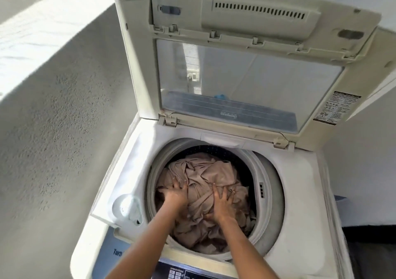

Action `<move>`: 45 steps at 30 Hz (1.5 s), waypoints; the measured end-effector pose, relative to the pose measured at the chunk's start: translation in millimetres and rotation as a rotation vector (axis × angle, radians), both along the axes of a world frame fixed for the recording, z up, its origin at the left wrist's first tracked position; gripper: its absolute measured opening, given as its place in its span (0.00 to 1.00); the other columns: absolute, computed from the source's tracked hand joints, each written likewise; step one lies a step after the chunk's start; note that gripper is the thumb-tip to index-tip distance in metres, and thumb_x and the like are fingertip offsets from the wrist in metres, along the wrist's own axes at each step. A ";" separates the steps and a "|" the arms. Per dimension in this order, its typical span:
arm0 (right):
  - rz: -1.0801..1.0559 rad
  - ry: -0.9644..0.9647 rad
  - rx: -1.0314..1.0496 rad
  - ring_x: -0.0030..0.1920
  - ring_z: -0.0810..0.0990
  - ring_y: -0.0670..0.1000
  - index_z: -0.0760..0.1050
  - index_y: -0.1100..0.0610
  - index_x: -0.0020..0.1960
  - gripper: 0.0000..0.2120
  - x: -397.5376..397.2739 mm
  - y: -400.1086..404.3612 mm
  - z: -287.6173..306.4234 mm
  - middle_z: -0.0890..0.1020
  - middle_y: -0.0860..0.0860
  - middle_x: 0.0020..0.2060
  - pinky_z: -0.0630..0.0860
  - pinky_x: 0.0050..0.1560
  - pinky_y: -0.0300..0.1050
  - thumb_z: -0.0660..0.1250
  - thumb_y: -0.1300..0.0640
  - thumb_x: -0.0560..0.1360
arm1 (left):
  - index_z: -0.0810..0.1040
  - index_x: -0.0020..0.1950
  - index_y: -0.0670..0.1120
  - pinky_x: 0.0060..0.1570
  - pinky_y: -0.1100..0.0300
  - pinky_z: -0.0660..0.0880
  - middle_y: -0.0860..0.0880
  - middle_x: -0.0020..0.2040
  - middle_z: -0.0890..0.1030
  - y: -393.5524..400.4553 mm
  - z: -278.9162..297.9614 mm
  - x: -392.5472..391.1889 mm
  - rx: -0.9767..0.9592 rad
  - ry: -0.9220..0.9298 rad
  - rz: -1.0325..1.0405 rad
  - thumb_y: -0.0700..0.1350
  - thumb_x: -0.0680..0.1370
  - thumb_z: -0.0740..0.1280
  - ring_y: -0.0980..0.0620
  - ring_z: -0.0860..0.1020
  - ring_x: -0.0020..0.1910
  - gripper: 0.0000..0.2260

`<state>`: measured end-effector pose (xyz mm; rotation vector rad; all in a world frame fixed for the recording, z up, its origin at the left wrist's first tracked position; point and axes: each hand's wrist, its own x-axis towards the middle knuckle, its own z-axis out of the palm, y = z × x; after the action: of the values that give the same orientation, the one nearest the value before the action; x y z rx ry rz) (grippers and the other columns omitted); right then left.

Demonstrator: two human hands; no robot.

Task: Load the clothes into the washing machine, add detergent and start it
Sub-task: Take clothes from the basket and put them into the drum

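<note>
Head view, from the left: a rough plastered wall (pixel 55 128) runs beside the washing machine (pixel 300 246), and on the machine's top deck near the left corner sits a round recessed compartment (pixel 128 207), which may be where detergent goes; I cannot tell for sure. Next comes your left hand (pixel 174 194), fingers spread fairly flat, pressing down on the beige clothes (pixel 214 171) inside the drum (pixel 272 193). Just right of it, your right hand (pixel 222 203) does the same, fingers splayed wide on the fabric, gripping nothing that I can make out. The clothes lie crumpled in the tub, filling it close to the rim. Behind them the lid (pixel 246 54) stands folded upright and open. At the bottom edge, between your forearms, part of the control panel (pixel 182 273) shows.

By my reading, loading is about finished: you are packing the pile down. No detergent container is in sight, so adding it, shutting the lid and starting the cycle are all left.
</note>
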<state>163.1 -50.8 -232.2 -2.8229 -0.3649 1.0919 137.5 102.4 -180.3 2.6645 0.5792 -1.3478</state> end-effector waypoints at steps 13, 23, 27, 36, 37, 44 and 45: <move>0.047 -0.011 0.114 0.75 0.39 0.64 0.31 0.49 0.76 0.62 46.7 -36.6 45.7 0.34 0.57 0.75 0.61 0.70 0.64 0.76 0.42 0.63 | 0.32 0.76 0.52 0.62 0.22 0.45 0.40 0.75 0.31 -44.3 -22.5 18.4 0.056 -0.154 -0.142 0.46 0.82 0.55 0.33 0.32 0.73 0.34; 0.142 0.050 -0.089 0.75 0.38 0.66 0.29 0.40 0.73 0.51 48.7 -22.5 -55.7 0.29 0.51 0.74 0.61 0.69 0.67 0.69 0.60 0.75 | 0.27 0.73 0.54 0.59 0.19 0.46 0.41 0.74 0.27 -61.5 -96.4 25.9 0.205 -0.145 -0.088 0.42 0.81 0.59 0.33 0.28 0.71 0.39; 0.138 0.102 -0.037 0.75 0.37 0.65 0.31 0.41 0.75 0.51 62.8 -21.3 -59.1 0.31 0.51 0.75 0.56 0.71 0.67 0.70 0.57 0.73 | 0.27 0.73 0.54 0.59 0.19 0.45 0.41 0.74 0.28 -54.4 -102.3 41.2 0.190 -0.118 -0.083 0.43 0.81 0.59 0.34 0.28 0.71 0.39; 0.169 0.230 0.026 0.75 0.38 0.64 0.33 0.43 0.76 0.56 61.8 -19.7 -9.8 0.33 0.54 0.75 0.51 0.72 0.66 0.74 0.45 0.67 | 0.31 0.75 0.55 0.63 0.22 0.46 0.43 0.75 0.29 -18.5 -61.7 25.5 -0.048 -0.098 -0.136 0.43 0.80 0.60 0.36 0.30 0.73 0.39; 0.183 0.276 0.027 0.76 0.41 0.63 0.34 0.44 0.76 0.56 65.9 -21.3 -2.3 0.34 0.54 0.76 0.52 0.73 0.63 0.75 0.45 0.67 | 0.32 0.75 0.56 0.63 0.23 0.45 0.44 0.75 0.30 -12.7 -52.5 24.9 -0.105 -0.077 -0.137 0.44 0.80 0.61 0.36 0.31 0.73 0.39; -0.160 0.293 0.443 0.77 0.50 0.55 0.43 0.46 0.77 0.50 72.0 -14.4 53.3 0.48 0.53 0.77 0.54 0.74 0.52 0.69 0.33 0.67 | 0.49 0.78 0.51 0.73 0.56 0.55 0.44 0.78 0.54 35.2 3.5 32.7 -0.666 -0.266 0.284 0.44 0.77 0.65 0.47 0.56 0.76 0.35; -0.192 0.240 0.464 0.77 0.46 0.57 0.41 0.45 0.77 0.53 63.3 -8.4 53.9 0.44 0.54 0.77 0.53 0.74 0.56 0.69 0.32 0.65 | 0.50 0.78 0.50 0.73 0.56 0.54 0.44 0.78 0.55 33.7 7.0 34.6 -0.664 -0.365 0.379 0.48 0.78 0.64 0.47 0.56 0.76 0.33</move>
<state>226.4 -59.2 -178.3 -2.2452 -0.2751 1.1170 172.0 136.1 -173.3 2.0460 0.4539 -0.7459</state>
